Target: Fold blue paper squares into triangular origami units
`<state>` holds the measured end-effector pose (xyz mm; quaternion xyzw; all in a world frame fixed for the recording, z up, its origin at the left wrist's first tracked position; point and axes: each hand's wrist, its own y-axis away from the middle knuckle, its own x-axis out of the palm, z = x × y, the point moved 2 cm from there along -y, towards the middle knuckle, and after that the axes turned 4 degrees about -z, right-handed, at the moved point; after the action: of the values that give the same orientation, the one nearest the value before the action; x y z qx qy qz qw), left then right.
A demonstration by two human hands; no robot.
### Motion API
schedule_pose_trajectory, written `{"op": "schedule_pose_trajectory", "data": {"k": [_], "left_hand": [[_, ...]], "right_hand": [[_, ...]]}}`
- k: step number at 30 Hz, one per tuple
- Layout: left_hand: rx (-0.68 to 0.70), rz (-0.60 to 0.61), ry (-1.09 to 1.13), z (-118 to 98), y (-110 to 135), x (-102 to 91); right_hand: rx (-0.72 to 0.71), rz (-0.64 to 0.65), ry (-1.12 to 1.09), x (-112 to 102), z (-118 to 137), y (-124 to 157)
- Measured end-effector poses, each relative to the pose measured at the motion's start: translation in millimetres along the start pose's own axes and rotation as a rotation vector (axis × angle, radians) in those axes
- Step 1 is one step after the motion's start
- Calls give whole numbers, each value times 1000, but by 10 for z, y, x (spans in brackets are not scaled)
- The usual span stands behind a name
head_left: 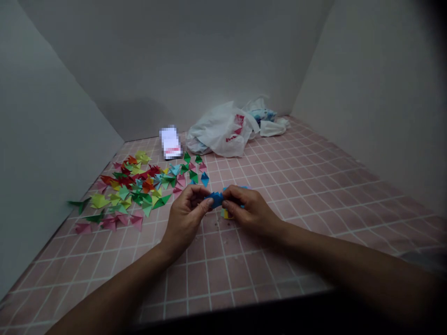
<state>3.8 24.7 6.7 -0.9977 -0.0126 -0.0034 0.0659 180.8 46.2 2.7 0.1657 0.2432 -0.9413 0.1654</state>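
A pink, white-gridded surface (195, 284) is stretching from me toward plain grey walls (195, 46). Over its nearer half, my left hand (186, 207) and right hand (249, 209) are pinching a small folded blue paper (216, 200) between them. Its jagged tips are pointing upward in view; its visible length is running left to right. Beyond, leftward, colourful folded papers (141, 197) are lying; farther back, a phone (170, 141) and white bag (220, 130) are resting.

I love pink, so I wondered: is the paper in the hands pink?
No, the folded paper held between the left hand and the right hand is blue.
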Motion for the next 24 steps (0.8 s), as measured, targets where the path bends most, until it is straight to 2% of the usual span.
{"op": "schedule_pose_trajectory", "data": {"k": [18, 24], "left_hand": [[10, 40, -129, 2, -13, -9], [16, 58, -174, 14, -20, -13]], "right_hand": [[5, 7, 7, 15, -38, 7], [-37, 23, 48, 10, -35, 10]]}}
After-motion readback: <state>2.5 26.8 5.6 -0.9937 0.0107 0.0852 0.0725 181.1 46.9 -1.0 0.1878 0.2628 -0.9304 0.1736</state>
